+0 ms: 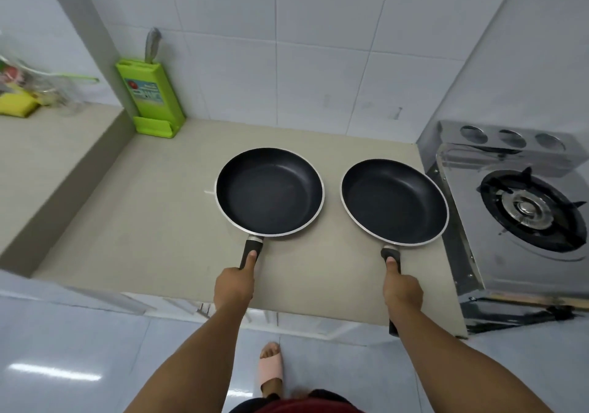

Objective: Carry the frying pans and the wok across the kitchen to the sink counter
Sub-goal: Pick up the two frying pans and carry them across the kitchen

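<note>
Left hand [234, 286]: fist wrapped round handle of left pan [270, 192], thumb laid flat along the top, forearm stretched straight forward.
Right hand [402, 288]: same grip on handle of right pan [394, 201], thumb on top, arm extended; handle end pokes out below the wrist.
Pans: side by side over the counter [143, 221], apart, both left of the stove [529, 211]; resting or lifted, cannot tell.
Knife block [149, 100]: far left of stove, against wall.
</note>
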`<state>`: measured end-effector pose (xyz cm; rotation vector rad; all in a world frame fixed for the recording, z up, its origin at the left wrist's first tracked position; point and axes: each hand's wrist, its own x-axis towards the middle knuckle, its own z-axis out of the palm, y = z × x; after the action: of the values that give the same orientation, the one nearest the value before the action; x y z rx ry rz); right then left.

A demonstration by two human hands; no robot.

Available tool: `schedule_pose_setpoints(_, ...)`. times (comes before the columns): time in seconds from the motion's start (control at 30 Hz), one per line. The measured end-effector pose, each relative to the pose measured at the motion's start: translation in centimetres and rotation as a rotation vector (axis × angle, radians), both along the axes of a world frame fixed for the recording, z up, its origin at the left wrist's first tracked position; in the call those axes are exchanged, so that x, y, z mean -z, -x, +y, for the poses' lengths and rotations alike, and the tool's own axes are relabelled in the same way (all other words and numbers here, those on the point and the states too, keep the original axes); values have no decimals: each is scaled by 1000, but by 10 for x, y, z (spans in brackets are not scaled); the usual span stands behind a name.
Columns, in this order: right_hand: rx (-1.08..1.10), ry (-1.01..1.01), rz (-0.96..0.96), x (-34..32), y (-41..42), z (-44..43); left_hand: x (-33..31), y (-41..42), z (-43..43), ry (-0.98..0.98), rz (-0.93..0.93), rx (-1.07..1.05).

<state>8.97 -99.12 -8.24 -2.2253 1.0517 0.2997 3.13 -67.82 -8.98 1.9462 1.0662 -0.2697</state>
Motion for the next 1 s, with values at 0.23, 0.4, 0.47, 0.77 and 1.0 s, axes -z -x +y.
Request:
schedule_pose_setpoints(0.23, -163, -20, 29, -26, 20, -3, -21, 70, 0, -57, -31, -170)
schedule_pose_setpoints(0.4, -333, -32, 6, -41, 38, 11, -26, 123, -6, -26, -95, -378)
schedule_pose_setpoints(0.47, -401, -38, -3, -44, 45, 21, -26, 148, -7, -31, -102, -448)
schedule_pose_setpoints(0.77, -761, -26, 10, -50, 83, 92, -24, 268, 1, -24, -106, -830)
schedule_pose_setpoints(1.0, -1023, -55, 23, -49, 128, 150, -24, 351, 5, -6, -107, -1123)
